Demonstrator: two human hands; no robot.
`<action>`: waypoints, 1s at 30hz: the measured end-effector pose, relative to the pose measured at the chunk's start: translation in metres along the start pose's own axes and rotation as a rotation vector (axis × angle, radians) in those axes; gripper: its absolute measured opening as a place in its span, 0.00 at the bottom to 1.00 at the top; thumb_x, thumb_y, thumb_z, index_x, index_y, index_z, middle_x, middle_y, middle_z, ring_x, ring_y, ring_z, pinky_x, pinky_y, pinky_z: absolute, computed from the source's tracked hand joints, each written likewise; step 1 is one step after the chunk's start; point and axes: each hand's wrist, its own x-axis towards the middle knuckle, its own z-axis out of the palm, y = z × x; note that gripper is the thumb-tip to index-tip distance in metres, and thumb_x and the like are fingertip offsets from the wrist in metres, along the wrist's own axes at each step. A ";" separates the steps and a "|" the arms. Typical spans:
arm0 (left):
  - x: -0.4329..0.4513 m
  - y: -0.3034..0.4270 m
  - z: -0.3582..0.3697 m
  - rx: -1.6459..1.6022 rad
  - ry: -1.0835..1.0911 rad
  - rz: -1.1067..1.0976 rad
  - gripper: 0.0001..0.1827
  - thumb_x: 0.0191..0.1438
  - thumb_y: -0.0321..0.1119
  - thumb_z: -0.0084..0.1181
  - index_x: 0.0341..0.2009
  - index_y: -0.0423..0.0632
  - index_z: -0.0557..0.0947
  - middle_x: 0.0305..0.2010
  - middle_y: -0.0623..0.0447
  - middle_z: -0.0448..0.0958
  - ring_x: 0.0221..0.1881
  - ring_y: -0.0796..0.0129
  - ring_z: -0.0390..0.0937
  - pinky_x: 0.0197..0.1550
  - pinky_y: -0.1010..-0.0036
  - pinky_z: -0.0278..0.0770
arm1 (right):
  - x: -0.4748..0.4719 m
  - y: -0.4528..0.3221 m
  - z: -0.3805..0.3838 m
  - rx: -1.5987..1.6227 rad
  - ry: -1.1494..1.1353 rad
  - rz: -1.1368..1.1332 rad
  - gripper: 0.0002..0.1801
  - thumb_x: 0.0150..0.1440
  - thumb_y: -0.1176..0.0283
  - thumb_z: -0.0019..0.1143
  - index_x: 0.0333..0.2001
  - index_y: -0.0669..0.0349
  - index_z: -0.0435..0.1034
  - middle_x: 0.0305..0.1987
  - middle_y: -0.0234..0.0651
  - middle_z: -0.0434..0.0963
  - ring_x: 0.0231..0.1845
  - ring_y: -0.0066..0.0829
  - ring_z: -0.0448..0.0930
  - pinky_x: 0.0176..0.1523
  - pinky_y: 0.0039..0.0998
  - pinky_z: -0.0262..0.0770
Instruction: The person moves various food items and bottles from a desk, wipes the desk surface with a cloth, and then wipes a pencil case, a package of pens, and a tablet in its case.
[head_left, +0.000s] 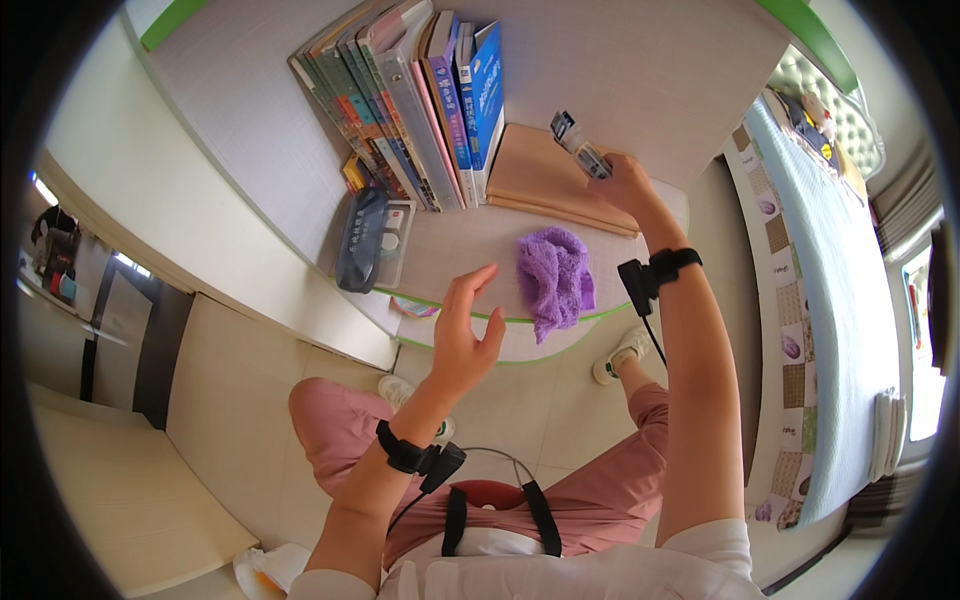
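My right hand grips a slim, clear item with dark and pale parts; its exact kind is hard to make out. It is held above two stacked flat brown notebooks or boxes on the shelf. My left hand hangs empty in front of the shelf's green edge, fingers apart. A crumpled purple fluffy cloth lies between the hands, partly draped over that edge.
A row of upright books leans on the left. Beside it lie a dark glasses case bearing writing and a clear plastic box with white items. A bed stands right; a white cabinet side rises left.
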 end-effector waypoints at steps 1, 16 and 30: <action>-0.003 -0.002 -0.001 -0.086 0.015 -0.069 0.26 0.54 0.20 0.52 0.59 0.40 0.67 0.57 0.43 0.69 0.60 0.57 0.69 0.61 0.64 0.68 | -0.009 -0.009 0.001 0.236 -0.052 -0.020 0.15 0.47 0.70 0.61 0.37 0.66 0.73 0.31 0.40 0.79 0.34 0.37 0.80 0.39 0.34 0.76; -0.015 0.004 -0.016 -0.787 -0.025 -0.600 0.20 0.66 0.48 0.44 0.57 0.51 0.71 0.36 0.63 0.76 0.26 0.83 0.73 0.21 0.86 0.66 | -0.218 -0.102 0.105 1.605 -0.523 0.169 0.12 0.60 0.72 0.53 0.45 0.68 0.71 0.38 0.38 0.78 0.37 0.28 0.79 0.38 0.30 0.78; -0.037 -0.001 -0.006 -0.898 0.030 -0.714 0.19 0.68 0.46 0.37 0.57 0.52 0.70 0.50 0.55 0.77 0.39 0.77 0.75 0.30 0.80 0.73 | -0.245 -0.121 0.100 1.132 -0.183 0.022 0.14 0.63 0.73 0.50 0.50 0.67 0.66 0.39 0.35 0.78 0.33 0.23 0.80 0.29 0.26 0.80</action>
